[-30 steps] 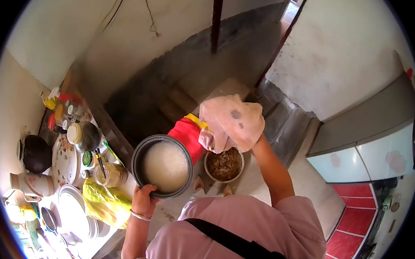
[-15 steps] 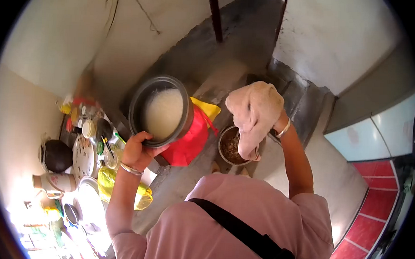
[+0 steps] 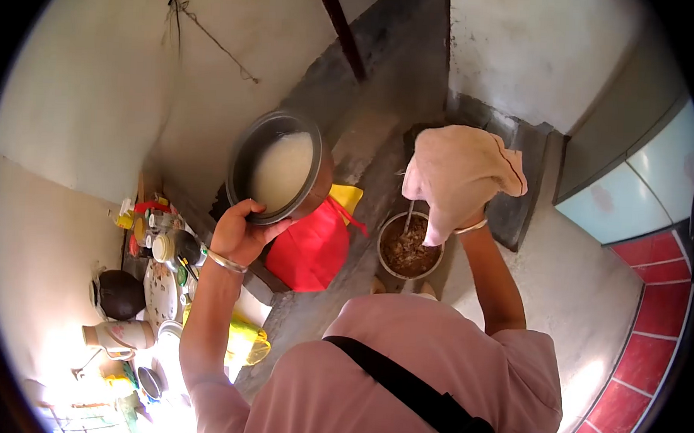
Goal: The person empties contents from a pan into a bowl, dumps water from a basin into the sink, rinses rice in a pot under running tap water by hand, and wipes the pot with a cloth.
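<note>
My left hand grips the near rim of a dark cooking pot, thumb over the edge. The pot tilts toward me, and white rice or porridge shows inside. In my right hand is a pale pink cloth, draped so that it hides most of the fingers. Below the cloth's hanging corner stands a metal bowl of brown food, with a spoon handle sticking up out of it. A red bag lies under the pot, beside a yellow piece.
At left, jars, a dark round pot, a floral thermos and a speckled tray crowd a counter, with a yellow plastic bag near my left arm. A dark post rises ahead. Red tiles line the right side.
The cloth has moved up and right with my right hand, uncovering more of the bowl and the spoon handle. My left hand still holds the pot; the whole view has shifted slightly.
</note>
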Available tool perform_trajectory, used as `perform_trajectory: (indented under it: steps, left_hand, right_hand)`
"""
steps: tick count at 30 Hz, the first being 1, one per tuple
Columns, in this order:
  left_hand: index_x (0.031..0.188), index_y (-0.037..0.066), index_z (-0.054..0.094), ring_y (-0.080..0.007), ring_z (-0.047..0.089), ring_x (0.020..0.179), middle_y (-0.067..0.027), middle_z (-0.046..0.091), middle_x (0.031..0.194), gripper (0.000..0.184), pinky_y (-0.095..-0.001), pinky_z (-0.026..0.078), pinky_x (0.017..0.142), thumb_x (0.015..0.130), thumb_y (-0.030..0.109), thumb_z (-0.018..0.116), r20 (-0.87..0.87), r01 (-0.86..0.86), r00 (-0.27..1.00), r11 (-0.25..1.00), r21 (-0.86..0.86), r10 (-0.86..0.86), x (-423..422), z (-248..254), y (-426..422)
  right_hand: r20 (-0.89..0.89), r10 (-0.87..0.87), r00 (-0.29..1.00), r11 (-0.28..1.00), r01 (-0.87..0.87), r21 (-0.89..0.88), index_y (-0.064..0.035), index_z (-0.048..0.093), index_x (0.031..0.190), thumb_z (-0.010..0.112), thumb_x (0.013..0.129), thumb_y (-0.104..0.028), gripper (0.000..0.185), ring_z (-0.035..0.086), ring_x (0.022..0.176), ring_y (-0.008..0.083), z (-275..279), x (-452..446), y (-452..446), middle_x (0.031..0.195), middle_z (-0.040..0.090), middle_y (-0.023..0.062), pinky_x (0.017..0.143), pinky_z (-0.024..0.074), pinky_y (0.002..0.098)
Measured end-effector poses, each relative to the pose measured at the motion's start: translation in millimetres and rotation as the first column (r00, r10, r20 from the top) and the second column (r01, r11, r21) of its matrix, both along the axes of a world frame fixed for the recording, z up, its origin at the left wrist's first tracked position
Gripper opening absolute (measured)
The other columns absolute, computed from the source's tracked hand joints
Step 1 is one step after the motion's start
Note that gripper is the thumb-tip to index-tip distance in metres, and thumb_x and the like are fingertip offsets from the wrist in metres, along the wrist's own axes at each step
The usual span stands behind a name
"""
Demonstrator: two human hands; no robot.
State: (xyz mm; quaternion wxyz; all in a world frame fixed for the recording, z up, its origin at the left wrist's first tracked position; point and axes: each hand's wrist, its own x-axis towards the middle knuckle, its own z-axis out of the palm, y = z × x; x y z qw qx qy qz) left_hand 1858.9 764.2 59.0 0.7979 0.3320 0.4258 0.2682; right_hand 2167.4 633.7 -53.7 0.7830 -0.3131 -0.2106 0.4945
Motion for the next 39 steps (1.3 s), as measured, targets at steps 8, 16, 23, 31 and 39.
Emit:
perform_trajectory:
  steps: [8, 16, 23, 31, 39]
  left_hand:
    - [0.106, -0.016, 0.045, -0.0438, 0.051, 0.101, -0.0281, 0.053, 0.107, 0.037, -0.0367, 0.055, 0.079, 0.082, 0.012, 0.04, 0.006, 0.171, 0.985, 0.984, -0.051, -0.171, 62, 25, -11]
    - [0.106, -0.01, 0.049, -0.0293, 0.057, 0.098, -0.022, 0.054, 0.11, 0.037, -0.0383, 0.051, 0.083, 0.084, 0.018, 0.038, 0.086, 0.259, 0.963, 0.966, -0.029, -0.255, 91, 38, -32]
    - [0.115, -0.018, 0.035, -0.0429, 0.05, 0.105, -0.033, 0.046, 0.115, 0.048, -0.0336, 0.054, 0.079, 0.083, 0.017, 0.037, -0.108, 0.324, 0.942, 0.944, 0.061, -0.317, 97, 55, -41]
    - [0.106, -0.013, 0.045, -0.0391, 0.059, 0.093, -0.0263, 0.056, 0.105, 0.036, -0.0386, 0.053, 0.079, 0.081, 0.011, 0.037, -0.117, 0.333, 0.937, 0.942, 0.027, -0.328, 101, 59, -54]
    - [0.108, -0.011, 0.047, -0.0377, 0.055, 0.1, -0.0242, 0.055, 0.109, 0.037, -0.0421, 0.049, 0.086, 0.08, 0.011, 0.037, 0.008, 0.335, 0.942, 0.942, 0.014, -0.335, 113, 41, -54]
  right_hand:
    - [0.76, -0.407, 0.507, 0.879, 0.445, 0.173, -0.0029, 0.053, 0.105, 0.044, 0.087, -0.014, 0.023, 0.056, 0.09, 0.0181, 9, -106, 11, 0.1, 0.059, 0.0091, 0.079, 0.0468, 0.0294]
    - [0.882, -0.468, 0.052, 0.745, 0.56, 0.362, -0.0028, 0.052, 0.106, 0.043, 0.087, -0.014, 0.023, 0.056, 0.09, 0.0175, 19, -116, 64, 0.101, 0.059, 0.0086, 0.079, 0.0467, 0.029]
    - [0.875, -0.386, 0.291, 0.862, 0.451, 0.23, -0.0027, 0.052, 0.107, 0.043, 0.087, -0.014, 0.024, 0.056, 0.091, 0.017, 35, -55, 63, 0.102, 0.059, 0.0082, 0.079, 0.0467, 0.0286]
    - [0.135, 0.226, 0.965, 0.902, -0.26, 0.346, -0.0027, 0.051, 0.108, 0.042, 0.088, -0.014, 0.025, 0.055, 0.091, 0.0164, 50, 4, 85, 0.102, 0.058, 0.0077, 0.079, 0.0466, 0.0281]
    - [-0.319, 0.378, 0.869, 0.776, -0.109, 0.622, -0.0001, 0.052, 0.105, 0.037, 0.09, -0.017, 0.028, 0.056, 0.088, 0.0164, 52, -37, 66, 0.1, 0.058, 0.009, 0.079, 0.0465, 0.0287]
